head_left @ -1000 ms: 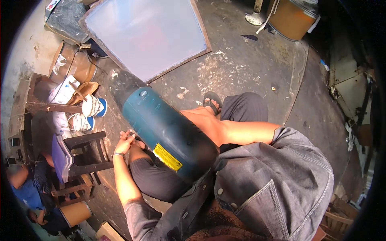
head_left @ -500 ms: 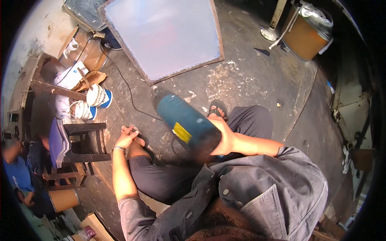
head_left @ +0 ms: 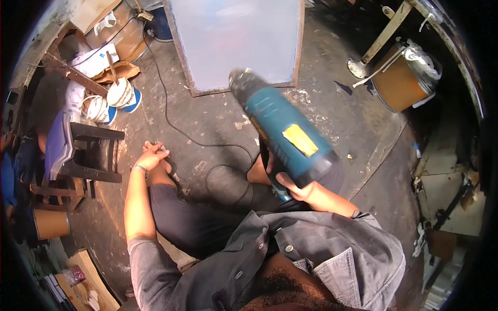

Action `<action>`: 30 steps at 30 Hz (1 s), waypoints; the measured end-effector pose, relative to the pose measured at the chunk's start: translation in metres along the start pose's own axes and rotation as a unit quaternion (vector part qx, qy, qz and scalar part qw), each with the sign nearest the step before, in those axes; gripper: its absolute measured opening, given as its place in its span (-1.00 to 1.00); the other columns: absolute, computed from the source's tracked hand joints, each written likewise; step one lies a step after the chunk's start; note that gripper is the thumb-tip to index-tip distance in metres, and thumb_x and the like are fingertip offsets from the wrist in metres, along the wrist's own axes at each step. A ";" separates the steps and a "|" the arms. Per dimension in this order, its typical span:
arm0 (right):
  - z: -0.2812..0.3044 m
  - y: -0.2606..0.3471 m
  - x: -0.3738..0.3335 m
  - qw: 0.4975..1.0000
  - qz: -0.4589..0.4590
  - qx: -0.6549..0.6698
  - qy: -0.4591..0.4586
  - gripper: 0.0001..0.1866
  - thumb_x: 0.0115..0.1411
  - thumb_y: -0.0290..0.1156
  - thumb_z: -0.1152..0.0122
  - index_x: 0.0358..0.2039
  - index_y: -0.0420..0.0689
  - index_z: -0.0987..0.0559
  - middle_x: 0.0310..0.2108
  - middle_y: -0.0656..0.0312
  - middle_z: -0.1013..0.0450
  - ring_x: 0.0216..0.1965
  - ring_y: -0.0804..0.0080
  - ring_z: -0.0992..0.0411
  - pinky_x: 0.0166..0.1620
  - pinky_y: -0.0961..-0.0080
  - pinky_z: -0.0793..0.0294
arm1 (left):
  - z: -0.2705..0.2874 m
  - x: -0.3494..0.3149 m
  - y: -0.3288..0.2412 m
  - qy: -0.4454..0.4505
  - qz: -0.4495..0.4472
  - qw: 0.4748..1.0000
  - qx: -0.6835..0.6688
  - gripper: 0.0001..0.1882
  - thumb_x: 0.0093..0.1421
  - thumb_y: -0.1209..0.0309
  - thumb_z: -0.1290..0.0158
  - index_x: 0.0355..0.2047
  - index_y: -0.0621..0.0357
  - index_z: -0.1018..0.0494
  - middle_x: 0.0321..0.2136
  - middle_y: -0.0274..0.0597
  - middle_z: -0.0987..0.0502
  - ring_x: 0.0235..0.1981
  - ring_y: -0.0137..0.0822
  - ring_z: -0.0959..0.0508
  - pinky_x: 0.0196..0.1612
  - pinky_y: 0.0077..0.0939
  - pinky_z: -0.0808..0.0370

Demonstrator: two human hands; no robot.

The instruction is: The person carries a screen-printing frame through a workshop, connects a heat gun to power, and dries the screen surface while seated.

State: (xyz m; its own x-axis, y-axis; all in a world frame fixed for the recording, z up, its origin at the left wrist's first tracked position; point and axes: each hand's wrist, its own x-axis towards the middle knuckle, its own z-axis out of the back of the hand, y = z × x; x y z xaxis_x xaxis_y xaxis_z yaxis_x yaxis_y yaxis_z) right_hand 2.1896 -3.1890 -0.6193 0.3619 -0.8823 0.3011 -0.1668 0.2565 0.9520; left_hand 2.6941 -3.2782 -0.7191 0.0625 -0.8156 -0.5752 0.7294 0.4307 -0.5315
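Note:
A teal heat gun (head_left: 282, 124) with a yellow sticker and a dark nozzle is held over my right leg, slightly blurred by motion. My right hand (head_left: 298, 189) is wrapped round its handle, which the gun's body partly hides. The nozzle points up and left, toward a wood-framed printing screen (head_left: 244, 46) with a pale blue-white mesh at the far middle. My left hand (head_left: 151, 156) rests by my left knee and foot, fingers loosely apart, with nothing visible in it. A black cord (head_left: 207, 144) loops across the floor between my legs.
Two white-and-blue buckets (head_left: 123, 96) stand at the left, near a purple and black plastic stool (head_left: 85, 147). A brown drum (head_left: 397, 80) with plastic on top stands at the far right beside a metal leg (head_left: 384, 39). Part of another person (head_left: 8, 181) shows at the left edge.
My right hand has swung the heat gun to the right, and its nozzle now shows more plainly. My view has shifted, so the printing screen appears higher up. My left hand stays by the knee.

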 end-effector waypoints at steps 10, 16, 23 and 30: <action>0.004 0.000 -0.006 0.995 0.000 0.031 -0.094 -0.66 0.03 -0.55 -0.24 -0.15 -0.26 -0.43 -0.30 0.19 -0.45 -0.25 0.40 -0.43 -0.14 0.45 -0.40 | -0.004 0.016 0.026 -0.008 0.014 1.000 0.016 -0.20 0.08 -0.04 -0.11 0.25 0.09 -0.18 0.25 0.30 -0.05 0.35 0.19 0.36 0.34 -0.06 0.26; 0.015 0.063 0.014 0.989 0.085 0.033 -0.118 -0.34 -0.07 -0.16 -0.28 -0.05 -0.28 -0.29 -0.31 0.13 -0.31 -0.32 0.31 -0.39 -0.23 0.42 -0.40 | -0.008 0.010 0.016 -0.036 0.028 0.998 0.049 -0.18 0.06 -0.06 -0.13 0.24 0.07 -0.19 0.30 0.37 0.27 0.34 0.20 0.40 0.34 -0.08 0.23; 0.008 0.055 0.023 0.985 0.090 0.061 -0.136 -0.37 -0.05 -0.15 -0.24 -0.09 -0.34 -0.28 -0.35 0.09 -0.30 -0.37 0.30 -0.39 -0.30 0.44 -0.41 | -0.009 0.007 0.010 -0.040 0.041 0.996 0.063 -0.16 0.02 -0.05 -0.16 0.25 0.03 -0.19 0.30 0.38 0.32 0.35 0.17 0.37 0.34 -0.10 0.19; 0.003 0.006 -0.005 0.981 -0.080 0.143 -0.100 -0.45 0.03 -0.33 -0.12 0.01 -0.36 -0.29 -0.35 0.08 -0.37 -0.42 0.33 -0.41 -0.29 0.47 -0.41 | -0.013 0.006 0.008 -0.062 0.051 0.994 0.074 -0.18 0.03 -0.02 -0.16 0.25 -0.02 -0.18 0.32 0.30 0.33 0.36 0.16 0.37 0.34 -0.12 0.15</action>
State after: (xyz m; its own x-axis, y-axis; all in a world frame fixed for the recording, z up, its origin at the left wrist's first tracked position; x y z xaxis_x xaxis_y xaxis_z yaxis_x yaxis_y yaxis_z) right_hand 2.1841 -3.1845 -0.6149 0.2223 -0.9694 0.1046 -0.3839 0.0117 0.9233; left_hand 2.6908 -3.2743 -0.7347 0.2173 -0.8162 -0.5353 0.8065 0.4590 -0.3727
